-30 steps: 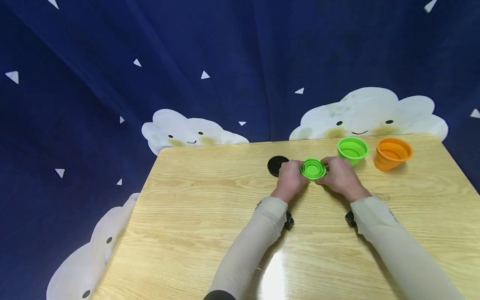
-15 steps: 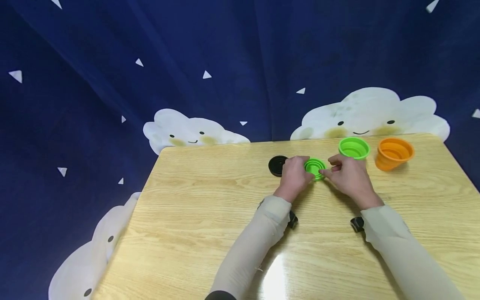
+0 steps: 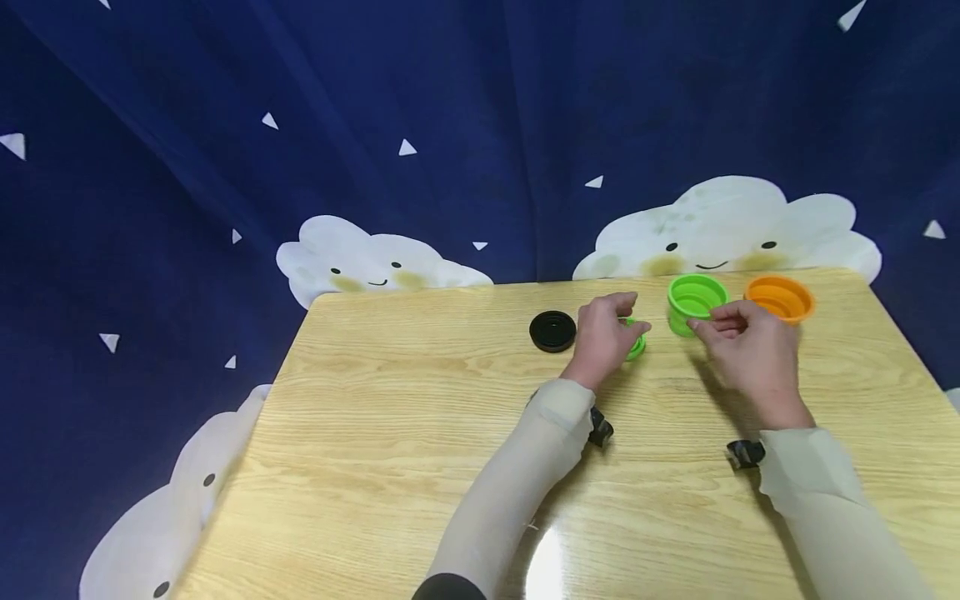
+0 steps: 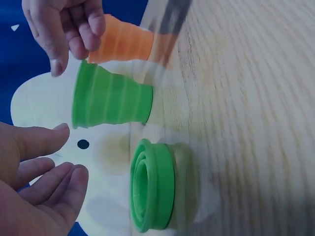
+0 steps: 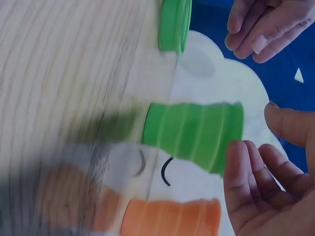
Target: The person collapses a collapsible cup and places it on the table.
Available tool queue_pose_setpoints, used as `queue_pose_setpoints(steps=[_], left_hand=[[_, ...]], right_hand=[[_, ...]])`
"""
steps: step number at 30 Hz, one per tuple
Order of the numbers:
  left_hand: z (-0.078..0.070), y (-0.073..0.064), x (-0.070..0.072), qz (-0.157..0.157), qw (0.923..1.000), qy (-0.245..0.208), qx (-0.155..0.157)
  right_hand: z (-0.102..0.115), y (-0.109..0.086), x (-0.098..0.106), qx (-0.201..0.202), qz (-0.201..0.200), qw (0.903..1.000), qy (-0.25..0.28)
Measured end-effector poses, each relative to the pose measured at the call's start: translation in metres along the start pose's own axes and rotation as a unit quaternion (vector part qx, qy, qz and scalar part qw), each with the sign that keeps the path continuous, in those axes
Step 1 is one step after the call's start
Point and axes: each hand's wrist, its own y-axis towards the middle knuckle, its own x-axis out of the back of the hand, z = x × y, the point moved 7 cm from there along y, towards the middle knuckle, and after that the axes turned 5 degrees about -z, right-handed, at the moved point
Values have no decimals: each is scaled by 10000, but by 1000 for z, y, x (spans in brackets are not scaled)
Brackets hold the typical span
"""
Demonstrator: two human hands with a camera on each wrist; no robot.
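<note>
A collapsed green silicone cup (image 4: 160, 189) sits flat on the wooden table, its folded rings showing. Just above it is my left hand (image 3: 602, 340), thumb and fingers apart and holding nothing; the hand hides most of the cup in the head view. To the right stands an expanded green collapsible cup (image 5: 189, 130), upright with its mouth up. My right hand (image 3: 757, 354) is at its near right side, fingertips right by the rim and the thumb spread away from them. An expanded orange cup (image 3: 780, 298) stands right of the green one, partly behind the right hand.
A black collapsed cup (image 3: 552, 332) lies left of my left hand. The wooden table (image 3: 390, 433) ends at the back against a dark blue curtain (image 3: 450, 100) printed with clouds and triangles.
Both hands have let go of the collapsed green cup, which stays on the table. The left hand has lifted slightly above it; the right hand has moved right to the expanded green cup.
</note>
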Motion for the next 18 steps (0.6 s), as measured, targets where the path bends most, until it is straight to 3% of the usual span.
queue_pose_setpoints(steps=[4, 13, 18], left_hand=[[-3, 6, -8, 42, 9998, -128, 111], [-10, 18, -26, 192, 9995, -58, 236], [-12, 21, -40, 315, 9989, -40, 338]], right_hand=[[-8, 1, 6, -135, -82, 9998, -79], [-22, 7, 2, -388, 281, 9988, 27], [-24, 11, -1, -322, 336, 9989, 107]])
